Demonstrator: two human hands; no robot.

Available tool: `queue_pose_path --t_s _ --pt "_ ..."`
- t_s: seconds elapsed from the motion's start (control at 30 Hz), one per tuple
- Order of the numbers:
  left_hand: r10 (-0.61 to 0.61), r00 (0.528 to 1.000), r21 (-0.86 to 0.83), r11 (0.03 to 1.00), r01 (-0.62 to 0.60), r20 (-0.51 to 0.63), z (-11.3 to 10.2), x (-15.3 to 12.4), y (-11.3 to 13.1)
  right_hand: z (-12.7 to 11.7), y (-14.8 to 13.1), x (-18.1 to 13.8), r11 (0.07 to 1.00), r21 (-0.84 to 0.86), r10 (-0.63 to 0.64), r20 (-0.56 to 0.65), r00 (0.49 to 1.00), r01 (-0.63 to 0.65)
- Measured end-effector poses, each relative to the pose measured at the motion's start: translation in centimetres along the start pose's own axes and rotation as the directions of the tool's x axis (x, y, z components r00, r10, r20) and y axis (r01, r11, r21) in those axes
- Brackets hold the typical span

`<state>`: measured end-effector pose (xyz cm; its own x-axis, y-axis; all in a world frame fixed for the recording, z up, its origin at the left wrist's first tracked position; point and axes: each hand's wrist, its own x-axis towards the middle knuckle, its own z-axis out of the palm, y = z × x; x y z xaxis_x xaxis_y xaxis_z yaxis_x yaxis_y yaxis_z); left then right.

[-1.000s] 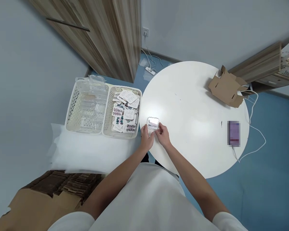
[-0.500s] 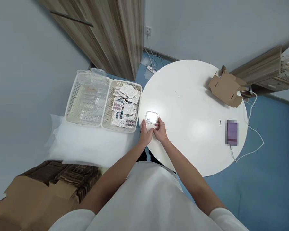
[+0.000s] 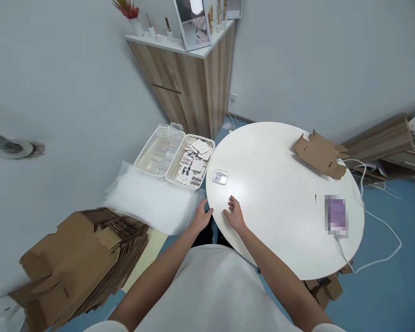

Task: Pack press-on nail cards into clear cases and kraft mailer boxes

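Observation:
A small clear plastic case [image 3: 220,177] with a patterned card or nail set inside lies flat near the left edge of the round white table [image 3: 280,157]. Nothing touches it. My left hand [image 3: 202,216] hovers by the table's near left edge, fingers apart and nothing in them. Over the tabletop, just below the case, my right hand [image 3: 234,213] is held with its fingers loosely curled and spread, likewise holding nothing.
Left of the table, one white basket [image 3: 174,180] holds cards of press-on nails, another basket [image 3: 140,161] clear plastic cases. White sheets [image 3: 152,198] lie before them, flattened cardboard [image 3: 76,258] farther left. A folded carton [image 3: 320,154] and a blurred purple object [image 3: 337,214] with a cable occupy the table's right.
Both my hands have let go of the clear case and drawn back toward my body, moving apart. The case stays on the table. My view has tilted up.

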<state>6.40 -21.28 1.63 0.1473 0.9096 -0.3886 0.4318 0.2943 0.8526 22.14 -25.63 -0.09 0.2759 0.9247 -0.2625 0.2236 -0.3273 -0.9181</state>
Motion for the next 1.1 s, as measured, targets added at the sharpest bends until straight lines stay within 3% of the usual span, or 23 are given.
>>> queue_pose_path --t_s 0.13,0.27,0.4,0.47,0.6,0.7,0.83,0.87,0.97,1.0,1.03,1.1 --pt "0.000 0.998 0.111 0.994 0.006 -0.056 -2.6 -2.3 -2.4 1.7 -0.9 -1.3 0.987 -0.126 -0.096 0.034 0.995 0.100" --pt "-0.085 0.980 0.285 0.949 0.135 -0.181 -6.3 -3.1 -4.4 5.2 -2.9 -1.3 0.963 -0.192 -0.121 0.325 0.938 0.190" --pt "-0.148 0.977 0.359 0.912 0.195 -0.156 -9.5 -3.0 -6.5 9.6 -4.2 -0.5 0.934 -0.297 -0.003 0.548 0.836 0.198" --pt "-0.143 0.983 0.336 0.926 0.173 -0.112 -10.5 -2.9 -7.6 11.9 -4.5 0.1 0.912 -0.367 0.076 0.590 0.804 0.183" --pt "-0.145 0.988 0.192 0.969 0.154 -0.058 -11.4 -2.3 -9.7 16.4 -4.2 0.8 0.833 -0.521 0.183 0.578 0.795 0.186" --pt "-0.100 0.992 0.052 0.993 0.104 -0.072 -11.7 -1.9 -11.0 19.2 -3.7 0.6 0.796 -0.539 0.150 0.615 0.774 0.275" --pt "-0.030 0.996 -0.089 0.996 0.022 -0.089 -12.3 -1.8 -11.6 20.6 -3.5 0.1 0.839 -0.431 0.078 0.700 0.710 0.333" --pt "-0.045 0.994 -0.097 0.995 0.035 -0.096 -12.5 -1.9 -11.6 20.5 -3.6 0.1 0.844 -0.423 0.058 0.685 0.726 0.331" --pt "-0.082 0.990 -0.074 0.995 0.073 -0.114 -12.6 -2.0 -11.2 19.9 -3.8 0.0 0.807 -0.519 0.035 0.517 0.855 0.281" --pt "-0.081 0.991 -0.081 0.994 0.072 -0.108 -12.5 -2.0 -11.1 19.7 -3.8 -0.1 0.788 -0.555 0.041 0.477 0.878 0.265" --pt "-0.082 0.992 -0.109 0.991 0.071 -0.095 -12.3 -2.0 -11.0 19.5 -3.9 -0.3 0.773 -0.574 0.051 0.480 0.876 0.270" --pt "-0.135 0.987 -0.246 0.963 0.110 -0.085 -12.1 -1.8 -10.8 19.5 -4.2 -0.9 0.756 -0.558 0.062 0.580 0.812 0.341"
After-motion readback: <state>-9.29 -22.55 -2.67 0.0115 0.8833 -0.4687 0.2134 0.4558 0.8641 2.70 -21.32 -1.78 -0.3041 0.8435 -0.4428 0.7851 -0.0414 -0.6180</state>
